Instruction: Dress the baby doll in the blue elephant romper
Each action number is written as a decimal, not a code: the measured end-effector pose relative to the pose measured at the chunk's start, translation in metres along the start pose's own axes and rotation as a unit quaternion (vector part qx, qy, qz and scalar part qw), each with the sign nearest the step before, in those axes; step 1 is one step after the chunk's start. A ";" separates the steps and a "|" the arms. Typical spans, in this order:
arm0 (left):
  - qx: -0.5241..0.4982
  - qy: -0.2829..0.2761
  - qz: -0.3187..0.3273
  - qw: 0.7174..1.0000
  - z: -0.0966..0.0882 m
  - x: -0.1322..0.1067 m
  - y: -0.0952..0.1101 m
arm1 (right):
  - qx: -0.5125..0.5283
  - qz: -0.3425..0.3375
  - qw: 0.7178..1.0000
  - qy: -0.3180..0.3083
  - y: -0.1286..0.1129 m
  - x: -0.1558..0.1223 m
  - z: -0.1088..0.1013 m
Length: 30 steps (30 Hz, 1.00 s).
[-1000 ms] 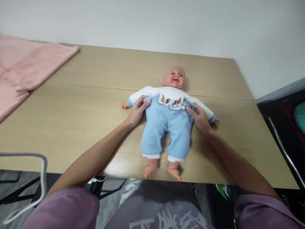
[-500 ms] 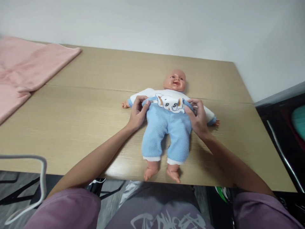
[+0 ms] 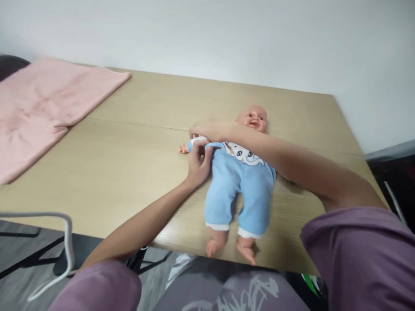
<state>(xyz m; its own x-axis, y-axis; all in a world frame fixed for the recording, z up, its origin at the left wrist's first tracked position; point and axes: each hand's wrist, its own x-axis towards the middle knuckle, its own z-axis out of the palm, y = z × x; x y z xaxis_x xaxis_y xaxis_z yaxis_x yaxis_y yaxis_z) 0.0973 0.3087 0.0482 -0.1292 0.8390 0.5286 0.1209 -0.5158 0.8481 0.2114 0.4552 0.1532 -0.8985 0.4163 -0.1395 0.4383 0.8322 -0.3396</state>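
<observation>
Baby doll [image 3: 254, 118] faceup on tabletop [image 3: 139, 164]; L grip [image 3: 198, 167] pinches elephant overalls [image 3: 240, 173], prob. steadying them; R grip [image 3: 209, 130] blurred, can't tell.

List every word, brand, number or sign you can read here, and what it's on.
No text can be read.
Shirt: pale scrawled lettering, too stylised to read and cut off by the picture's bottom edge.
Blue doll outfit: elephant picture, no visible lettering.
</observation>
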 end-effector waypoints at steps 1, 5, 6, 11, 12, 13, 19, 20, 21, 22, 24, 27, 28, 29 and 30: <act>-0.002 -0.001 0.002 1.000 0.000 0.000 0.001 | 0.005 -0.002 1.000 0.007 0.004 0.005 0.004; -0.006 0.007 0.039 0.999 0.001 -0.001 0.007 | 0.047 -0.009 0.995 0.086 0.011 -0.007 0.013; -0.001 0.014 0.064 0.998 0.000 -0.001 0.008 | 0.067 -0.011 0.990 0.121 0.010 -0.016 0.012; 0.108 0.071 0.162 0.978 -0.003 -0.001 0.012 | 0.232 0.001 0.939 0.255 -0.001 -0.066 0.003; 0.129 0.084 0.165 0.974 -0.003 -0.002 0.013 | 0.268 0.002 0.927 0.263 -0.004 -0.075 0.002; 0.138 0.092 0.166 0.972 -0.003 -0.003 0.013 | 0.299 0.004 0.914 0.273 -0.006 -0.083 0.001; -0.005 0.062 0.175 0.983 0.006 -0.008 0.018 | 0.303 0.018 0.908 0.289 -0.017 -0.110 0.009; -0.025 0.050 0.151 0.987 0.008 -0.008 0.021 | 0.288 0.010 0.913 0.287 -0.021 -0.112 0.012; -0.038 0.041 0.119 0.991 0.008 -0.006 0.023 | 0.273 0.005 0.917 0.290 -0.024 -0.115 0.015; -0.048 0.035 0.082 0.995 0.008 -0.005 0.026 | 0.256 0.011 0.920 0.297 -0.028 -0.118 0.018; -0.076 0.036 -0.002 0.996 0.007 0.001 0.028 | 0.223 0.057 0.920 0.318 -0.038 -0.127 0.024; -0.132 0.031 -0.107 0.985 0.004 0.012 0.023 | 0.184 0.131 0.917 0.328 -0.055 -0.144 0.028; -0.145 0.032 -0.128 0.981 0.003 0.014 0.020 | 0.175 0.137 0.922 0.318 -0.061 -0.149 0.027; -0.153 0.033 -0.144 0.977 0.003 0.017 0.015 | 0.172 0.137 0.927 0.305 -0.065 -0.153 0.027; -0.158 0.033 -0.157 0.974 0.003 0.019 0.011 | 0.180 0.135 0.930 0.292 -0.068 -0.156 0.026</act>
<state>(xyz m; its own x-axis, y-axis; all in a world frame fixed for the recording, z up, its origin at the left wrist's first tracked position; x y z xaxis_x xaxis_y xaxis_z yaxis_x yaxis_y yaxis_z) 0.0987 0.3192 0.0673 -0.1749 0.9565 0.2337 -0.2417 -0.2718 0.9315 0.3209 0.3243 0.1739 -0.5438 0.8077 0.2278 0.5147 0.5354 -0.6697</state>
